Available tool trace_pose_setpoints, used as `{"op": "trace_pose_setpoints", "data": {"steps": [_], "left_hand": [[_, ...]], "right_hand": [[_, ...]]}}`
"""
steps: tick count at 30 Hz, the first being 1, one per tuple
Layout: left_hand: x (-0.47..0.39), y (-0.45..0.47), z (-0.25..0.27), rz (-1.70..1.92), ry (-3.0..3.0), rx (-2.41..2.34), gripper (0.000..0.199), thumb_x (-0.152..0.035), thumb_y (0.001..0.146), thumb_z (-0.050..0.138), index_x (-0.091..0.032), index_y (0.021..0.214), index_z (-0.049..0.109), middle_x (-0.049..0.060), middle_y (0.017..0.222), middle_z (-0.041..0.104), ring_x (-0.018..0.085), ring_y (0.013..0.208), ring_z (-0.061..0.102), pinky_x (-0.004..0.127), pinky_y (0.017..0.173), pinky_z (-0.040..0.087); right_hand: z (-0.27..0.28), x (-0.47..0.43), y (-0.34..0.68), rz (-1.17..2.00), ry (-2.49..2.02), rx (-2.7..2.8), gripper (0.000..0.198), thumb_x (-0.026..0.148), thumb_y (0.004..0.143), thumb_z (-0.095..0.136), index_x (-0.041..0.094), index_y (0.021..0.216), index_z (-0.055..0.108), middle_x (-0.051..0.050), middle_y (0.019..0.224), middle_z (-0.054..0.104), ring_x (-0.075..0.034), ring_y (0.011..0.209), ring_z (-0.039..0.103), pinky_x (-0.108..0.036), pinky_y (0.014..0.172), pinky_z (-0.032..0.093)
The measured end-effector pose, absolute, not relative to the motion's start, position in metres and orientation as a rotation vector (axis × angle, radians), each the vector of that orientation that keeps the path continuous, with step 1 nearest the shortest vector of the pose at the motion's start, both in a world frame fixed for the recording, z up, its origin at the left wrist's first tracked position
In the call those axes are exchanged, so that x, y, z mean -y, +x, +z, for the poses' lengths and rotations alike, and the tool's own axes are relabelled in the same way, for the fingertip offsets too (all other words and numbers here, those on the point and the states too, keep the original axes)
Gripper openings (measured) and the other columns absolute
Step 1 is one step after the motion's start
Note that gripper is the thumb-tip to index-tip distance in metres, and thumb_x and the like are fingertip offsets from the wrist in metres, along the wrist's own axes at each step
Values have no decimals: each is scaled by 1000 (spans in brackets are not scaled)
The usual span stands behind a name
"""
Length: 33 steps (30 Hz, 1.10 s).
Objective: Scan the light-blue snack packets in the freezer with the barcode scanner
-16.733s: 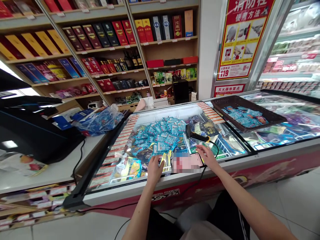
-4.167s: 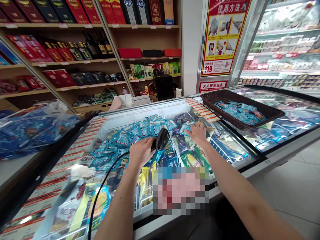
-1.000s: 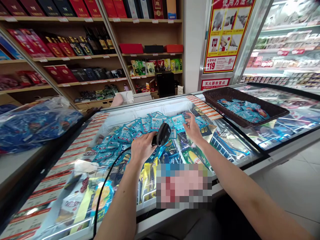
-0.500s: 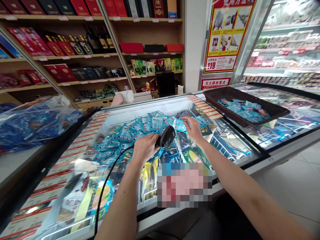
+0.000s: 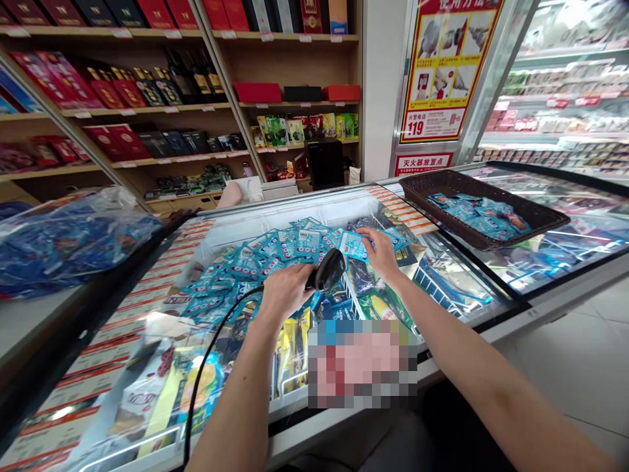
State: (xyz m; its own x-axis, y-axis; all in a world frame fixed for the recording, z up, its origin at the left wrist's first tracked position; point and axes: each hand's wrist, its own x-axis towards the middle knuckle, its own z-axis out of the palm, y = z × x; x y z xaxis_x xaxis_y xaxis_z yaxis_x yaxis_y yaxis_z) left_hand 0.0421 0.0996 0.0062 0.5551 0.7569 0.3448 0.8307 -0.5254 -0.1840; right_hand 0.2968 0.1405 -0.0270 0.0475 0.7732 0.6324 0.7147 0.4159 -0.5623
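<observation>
My left hand (image 5: 289,287) is wrapped round the handle of a black corded barcode scanner (image 5: 331,269). The scanner's head leans up and to the right, over the glass-topped freezer (image 5: 295,198). A blue packet (image 5: 352,245) with a white label is pinched at its right edge by my right hand (image 5: 379,253), just beyond the scanner head. Many similar blue packets (image 5: 248,259) lie spread out in overlapping rows to the left of it. The scanner's black cord (image 5: 209,354) runs down along my left forearm.
A dark brown woven basket (image 5: 540,213) with more blue packets rests on the freezer at right. At left lies a clear plastic bag (image 5: 73,242) full of blue packs. Shelves (image 5: 295,39) of boxes and bottles stand behind. A blurred patch (image 5: 363,364) covers the near edge.
Almost nothing differs. The packet in my right hand faces slightly more toward the scanner, its label showing brighter; both hands keep nearly the same place.
</observation>
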Motion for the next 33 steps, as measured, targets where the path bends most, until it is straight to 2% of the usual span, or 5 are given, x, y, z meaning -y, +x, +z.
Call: {"op": "trace_pose_setpoints", "data": {"steps": [13, 22, 25, 29, 33], "left_hand": [[-100, 42, 5, -298, -2444, 1316, 31, -30, 79, 49, -24, 108, 56, 6, 95, 66, 22, 87, 62, 29, 62, 41], [-103, 36, 2, -404, -2297, 1410, 29, -33, 80, 49, -25, 107, 56, 5, 98, 67, 23, 85, 62, 29, 57, 38], [-101, 36, 2, -407, -2303, 1398, 29, -32, 80, 49, -26, 108, 56, 5, 97, 67, 23, 86, 62, 29, 59, 38], [-102, 36, 1, -401, -2301, 1399, 30, -32, 80, 50, -26, 108, 56, 5, 97, 67, 23, 85, 62, 29, 59, 39], [-103, 35, 0, -408, -2286, 1415, 29, -34, 81, 49, -24, 107, 56, 6, 98, 67, 22, 86, 62, 29, 62, 40]], "right_hand": [[-29, -144, 300, 39, -1335, 1631, 30, 28, 91, 36, 24, 114, 55, -3, 105, 65, -23, 97, 55, -38, 90, 38], [-39, -154, 329, -98, -1661, 1476, 26, 23, 88, 38, 21, 101, 61, -9, 88, 64, -27, 91, 52, -41, 83, 37], [-44, -154, 329, -142, -1754, 1500, 24, 32, 87, 46, 21, 100, 62, -13, 97, 63, -31, 99, 49, -47, 85, 34], [-49, -150, 326, -221, -1800, 1578, 37, 47, 76, 61, 21, 101, 62, -17, 106, 59, -36, 105, 43, -55, 86, 31], [-52, -150, 328, -237, -1803, 1562, 34, 43, 78, 60, 21, 103, 61, -18, 111, 58, -36, 107, 42, -57, 89, 28]]}}
